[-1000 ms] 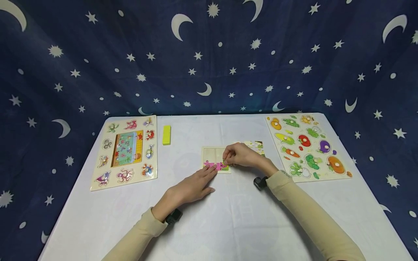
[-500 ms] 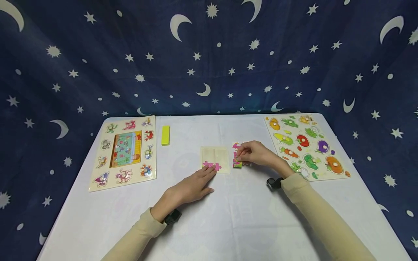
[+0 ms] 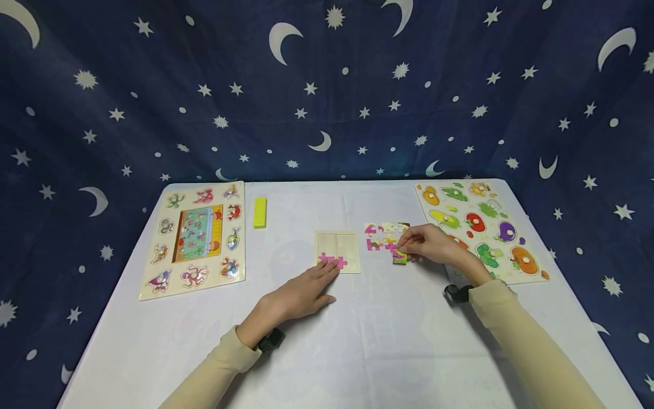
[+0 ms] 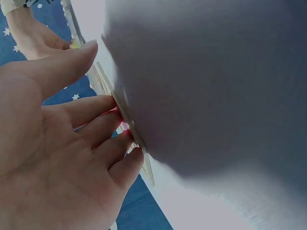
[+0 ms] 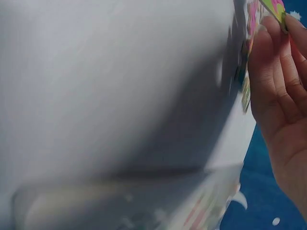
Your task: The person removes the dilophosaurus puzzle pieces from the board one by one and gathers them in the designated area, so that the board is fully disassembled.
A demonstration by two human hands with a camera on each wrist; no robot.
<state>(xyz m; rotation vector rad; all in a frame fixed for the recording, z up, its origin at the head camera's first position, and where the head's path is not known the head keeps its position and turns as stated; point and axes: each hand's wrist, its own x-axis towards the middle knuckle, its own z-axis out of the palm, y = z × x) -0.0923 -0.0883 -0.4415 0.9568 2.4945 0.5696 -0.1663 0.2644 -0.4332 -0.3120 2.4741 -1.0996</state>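
In the head view my left hand [image 3: 305, 291] rests its straight fingertips on the near edge of a small square wooden puzzle tray [image 3: 348, 243]. Pink jigsaw pieces [image 3: 325, 258] lie along the tray's near side, partly under those fingers. To the right, my right hand [image 3: 430, 245] pinches a green and pink jigsaw piece [image 3: 399, 258] between thumb and fingers. That hand is over the near right part of a group of loose jigsaw pieces [image 3: 374, 244], and hides some of them. The right wrist view shows the pinched piece [image 5: 275, 5] at its top edge.
A sea-animal peg puzzle board [image 3: 201, 271] lies on the left of the white-covered table [image 3: 357, 346]. Beside it stands a yellow block [image 3: 260, 213]. On the right is a vegetable peg puzzle board [image 3: 477, 241], partly behind the right forearm. A starry dark-blue curtain [image 3: 327, 113] hangs behind.
The right hand has carried the green and pink piece from the tray's near right corner rightward to the loose pieces, uncovering several of them. The left hand has stayed in place.
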